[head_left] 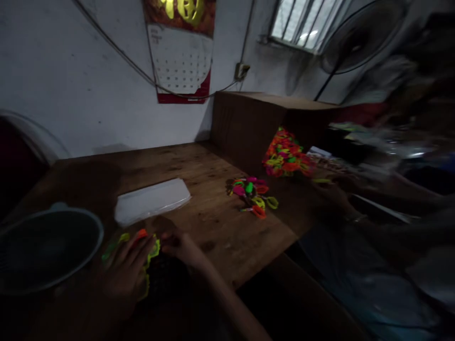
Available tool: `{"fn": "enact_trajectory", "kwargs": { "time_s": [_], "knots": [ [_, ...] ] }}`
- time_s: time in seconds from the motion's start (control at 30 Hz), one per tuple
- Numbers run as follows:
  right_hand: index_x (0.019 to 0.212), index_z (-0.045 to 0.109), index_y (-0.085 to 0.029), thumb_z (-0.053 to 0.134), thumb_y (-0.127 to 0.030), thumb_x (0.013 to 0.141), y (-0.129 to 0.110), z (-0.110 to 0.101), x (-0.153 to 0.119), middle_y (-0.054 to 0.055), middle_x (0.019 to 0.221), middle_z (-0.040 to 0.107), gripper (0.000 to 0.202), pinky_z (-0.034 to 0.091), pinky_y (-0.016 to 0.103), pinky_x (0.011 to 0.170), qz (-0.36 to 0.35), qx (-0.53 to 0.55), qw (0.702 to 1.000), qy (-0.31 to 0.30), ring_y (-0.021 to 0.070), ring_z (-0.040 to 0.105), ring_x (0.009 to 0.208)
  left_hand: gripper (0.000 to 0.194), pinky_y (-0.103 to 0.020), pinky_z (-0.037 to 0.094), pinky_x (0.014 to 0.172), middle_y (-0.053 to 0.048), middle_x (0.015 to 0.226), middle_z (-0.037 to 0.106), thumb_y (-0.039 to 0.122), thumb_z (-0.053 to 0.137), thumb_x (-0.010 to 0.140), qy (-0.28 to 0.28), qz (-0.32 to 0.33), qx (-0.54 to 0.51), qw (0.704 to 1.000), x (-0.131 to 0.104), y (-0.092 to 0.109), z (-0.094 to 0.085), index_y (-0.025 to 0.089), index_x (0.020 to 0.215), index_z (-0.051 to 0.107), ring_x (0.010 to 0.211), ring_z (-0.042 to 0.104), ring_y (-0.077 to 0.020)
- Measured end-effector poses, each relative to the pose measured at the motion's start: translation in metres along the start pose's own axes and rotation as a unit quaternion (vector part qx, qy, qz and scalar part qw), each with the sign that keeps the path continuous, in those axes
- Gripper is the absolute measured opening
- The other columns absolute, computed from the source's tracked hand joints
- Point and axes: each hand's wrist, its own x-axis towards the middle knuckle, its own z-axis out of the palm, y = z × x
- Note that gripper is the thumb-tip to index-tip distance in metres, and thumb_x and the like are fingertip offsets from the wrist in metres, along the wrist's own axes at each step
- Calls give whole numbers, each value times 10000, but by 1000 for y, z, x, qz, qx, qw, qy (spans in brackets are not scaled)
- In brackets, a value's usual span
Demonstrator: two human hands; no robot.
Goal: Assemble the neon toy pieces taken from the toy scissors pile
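Observation:
At the lower left, my left hand (130, 267) lies over several neon plastic pieces, its fingers bent round them. Green ends stick out on its left, and an orange piece (142, 233) shows above the fingers. A yellow piece (154, 250) with a wavy edge stands between my hands. My right hand (179, 246) is just to the right, fingers pinched together beside that yellow piece; what they hold is too dark to make out. Beyond my hands lies a white stack in clear wrap (152, 201). A small heap of neon looped pieces (254, 192) sits farther right on the table.
A round basin (101, 232) stands at the left. On the wooden table (220, 227), a cardboard box (245, 130) lies on its side, spilling neon pieces (284, 154). At right, a co-worker's hand (334, 196) reaches near the box. A fan (355, 47) stands behind.

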Motion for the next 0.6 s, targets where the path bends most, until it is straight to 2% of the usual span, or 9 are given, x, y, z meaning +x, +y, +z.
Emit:
{"fn": "enact_trajectory", "kwargs": {
  "time_s": [0.07,0.13,0.2,0.27,0.33,0.4,0.47,0.53,0.6],
  "knots": [
    [1089,611,-173,602,-197,831,5,-52,-3,10,985,717,260,509,181,710,105,-83,986,98,130,673,847,640,-378,198,1117,-31,1390,491,216,407,772,2,4,-4,1000,-4,-5,7,197,1410,359,1307,392,-237],
    [1149,583,-160,505,-164,881,14,-106,-8,64,1075,688,278,498,209,781,193,-184,944,194,147,657,934,618,-379,210,1115,-45,1381,499,231,398,782,9,1,-19,1000,-8,-8,13,185,1398,378,1288,412,-233],
    [1225,537,-131,438,-127,896,25,-149,-13,147,1128,654,344,484,282,846,259,-251,900,246,202,635,1018,597,-399,223,1107,-58,1354,522,217,384,785,28,-3,-25,999,-11,-8,15,175,1380,402,1261,431,-244],
    [1225,540,-100,430,-147,903,36,-175,-17,206,1057,662,344,484,360,849,321,-302,858,265,265,639,1015,580,-406,230,1100,-64,1322,547,211,390,784,46,1,-14,999,-11,-6,15,172,1361,427,1222,457,-251],
    [1143,595,-65,443,-201,912,45,-181,-19,242,981,664,308,492,405,820,365,-336,828,263,313,650,981,555,-414,241,1093,-72,1280,575,209,405,780,52,-1,0,999,-9,-2,10,171,1331,465,1192,477,-257],
    [1071,624,-35,441,-238,917,49,-175,-21,276,998,642,314,495,425,803,385,-359,810,257,344,643,987,513,-425,278,1075,-76,1238,598,203,413,788,43,-16,-2,999,-5,1,3,174,1291,506,1176,491,-261],
    [1055,620,-18,426,-202,909,48,-166,-26,294,1034,618,304,495,436,794,391,-374,803,251,364,632,1006,508,-420,338,1037,-75,1257,585,172,403,792,23,-49,-26,998,-1,2,-4,176,1290,503,1182,489,-254],
    [1076,595,-14,441,-128,870,45,-159,-34,290,1022,616,281,495,442,785,392,-384,800,241,374,628,1010,584,-426,367,1031,-97,1328,527,165,405,778,2,-68,-73,995,3,1,-11,147,1361,410,1219,462,-251],
    [1109,550,-6,497,-93,811,42,-150,-43,281,985,627,314,499,430,762,375,-377,813,237,372,641,971,679,-440,349,1062,-115,1419,430,151,400,764,-13,-90,-101,991,7,-1,-16,127,1431,276,1300,385,-249]
  ]
}}
